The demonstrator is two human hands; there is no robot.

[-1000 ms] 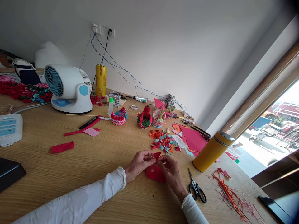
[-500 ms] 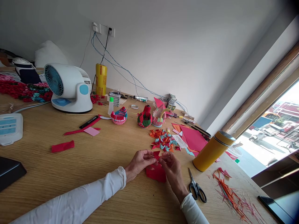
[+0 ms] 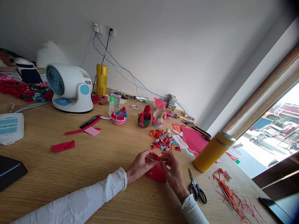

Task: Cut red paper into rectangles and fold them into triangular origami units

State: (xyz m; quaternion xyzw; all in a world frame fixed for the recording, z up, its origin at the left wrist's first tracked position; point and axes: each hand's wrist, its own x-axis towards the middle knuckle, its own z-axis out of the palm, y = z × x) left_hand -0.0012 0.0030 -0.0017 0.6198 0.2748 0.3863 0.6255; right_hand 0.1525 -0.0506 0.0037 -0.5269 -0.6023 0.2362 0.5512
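a small piece of red paper is held up between the two hands, over the near middle of the table. the left hand pinches it from the left with thumb and fingers, and the right hand grips it from the right, its fingertips just beside those of the left hand. most of the piece is covered by the fingers, so its folds cannot be made out. below the hands, a red stack lies on the table, partly hidden by them; whether it is one sheet or several is hard to tell.

just beyond the hands is a pile of folded paper bits in orange, red and light blue. to the right of the pile lies a large pink sheet, and nearer, a yellow flask stands upright. scissors with black handles lie just right of the right hand, their tip pointing to the far side. farther right is a heap of thin paper strips.

at the far side sit a red and blue bowl, a red and green one and a pink basket. a white fan stands far left, and a red strip lies left of the hands.
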